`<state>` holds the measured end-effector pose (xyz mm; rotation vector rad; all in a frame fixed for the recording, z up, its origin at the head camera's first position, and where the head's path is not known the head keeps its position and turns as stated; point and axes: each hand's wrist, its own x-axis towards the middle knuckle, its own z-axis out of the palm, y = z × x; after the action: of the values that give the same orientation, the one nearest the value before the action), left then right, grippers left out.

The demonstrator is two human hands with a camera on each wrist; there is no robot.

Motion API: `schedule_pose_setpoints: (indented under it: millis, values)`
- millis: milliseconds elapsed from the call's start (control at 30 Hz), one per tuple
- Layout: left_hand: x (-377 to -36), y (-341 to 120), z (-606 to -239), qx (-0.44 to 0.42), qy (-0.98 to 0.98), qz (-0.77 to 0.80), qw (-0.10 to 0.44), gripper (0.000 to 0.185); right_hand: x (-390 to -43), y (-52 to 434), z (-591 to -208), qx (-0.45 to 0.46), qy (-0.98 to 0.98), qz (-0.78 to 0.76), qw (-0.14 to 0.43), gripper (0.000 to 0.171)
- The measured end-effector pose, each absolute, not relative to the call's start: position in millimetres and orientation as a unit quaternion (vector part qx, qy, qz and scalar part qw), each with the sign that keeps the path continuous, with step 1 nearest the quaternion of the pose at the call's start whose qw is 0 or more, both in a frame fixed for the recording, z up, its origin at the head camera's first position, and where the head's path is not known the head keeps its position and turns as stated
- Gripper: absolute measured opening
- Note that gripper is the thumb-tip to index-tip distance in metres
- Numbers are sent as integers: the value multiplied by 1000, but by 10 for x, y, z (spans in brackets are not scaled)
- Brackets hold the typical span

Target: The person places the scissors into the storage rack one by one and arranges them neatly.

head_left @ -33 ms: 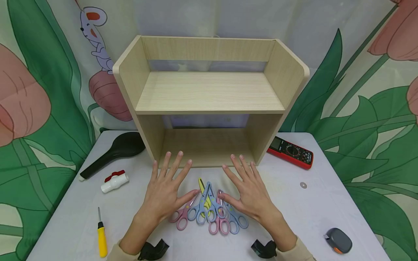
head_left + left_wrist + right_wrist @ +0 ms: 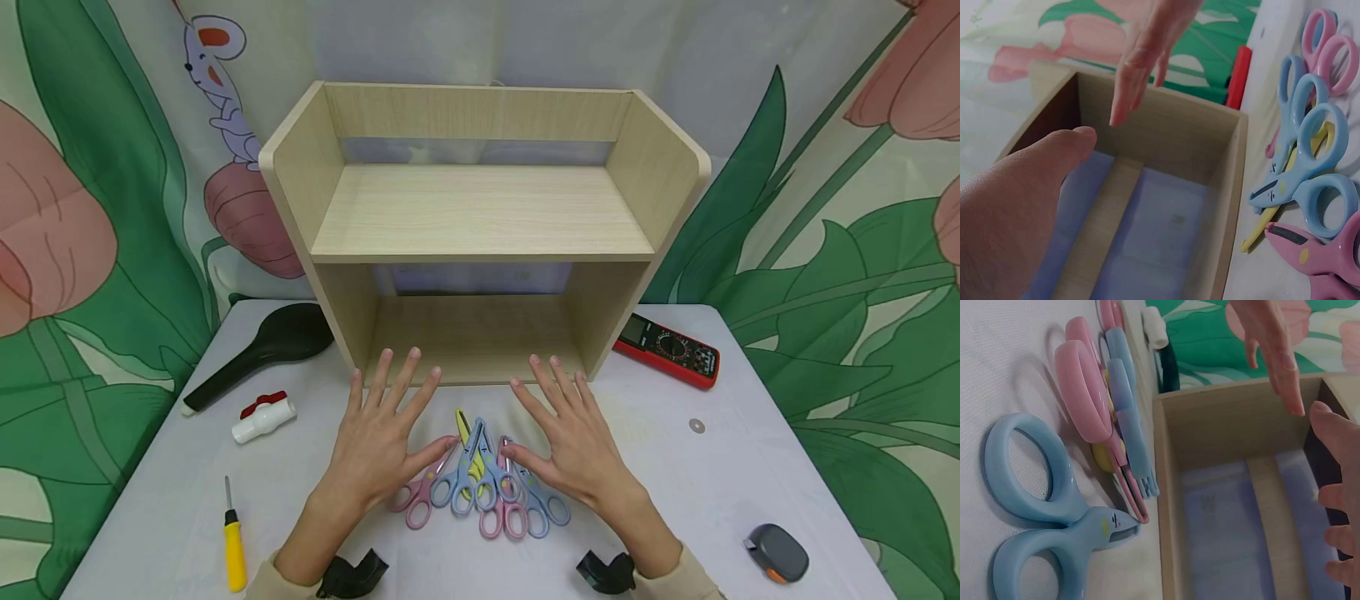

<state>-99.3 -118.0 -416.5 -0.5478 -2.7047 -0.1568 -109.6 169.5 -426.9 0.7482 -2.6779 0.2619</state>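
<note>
Both hands hover palm down with fingers spread, holding nothing. The left hand [image 2: 390, 442] is left of a pile of scissors, its thumb over the pile's edge; the right hand [image 2: 577, 442] mirrors it on the right. Heaped on the white table between them are blue scissors [image 2: 497, 483], pink scissors [image 2: 420, 497] and yellow scissors [image 2: 462, 425], several pairs overlapping. Beyond the fingertips stands a pale wooden two-tier shelf [image 2: 480, 208]. In the left wrist view, blue scissors [image 2: 1310, 162] lie beside the shelf; in the right wrist view, blue scissors [image 2: 1079, 531] are nearest.
On the left side of the table [image 2: 300, 475] lie a black ladle [image 2: 292, 335], a white pipe valve with red handle [image 2: 264, 418] and a yellow screwdriver [image 2: 235, 550]. To the right are a red multimeter [image 2: 671, 350], a small washer [image 2: 697, 426] and a tape measure [image 2: 778, 553].
</note>
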Motion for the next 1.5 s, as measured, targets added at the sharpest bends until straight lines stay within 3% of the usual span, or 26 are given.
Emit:
schedule_pose_setpoints:
  millis: [433,700,933,1333,1500]
  values:
    - [-985,-1208,-4112,-191,-960,-74,191,86,-1080,1686,-4227,261,-946,95,167,88]
    - [-1076,-1312,-4044,-168,-952,-128,220,79,-1099,1690,-4234,264,-944,122,156,96]
    - [-1172,-1414,-4082,-126,-933,-206,268,77,-1073,1673,-4328,243,-954,148,98,99]
    - [-1350,-1517,-4118,-81,-857,-366,353,70,-937,1459,-4540,266,-952,143,50,91]
    - [-1423,-1546,-4105,-64,-833,-425,350,66,-856,1404,-4647,274,-952,127,41,77]
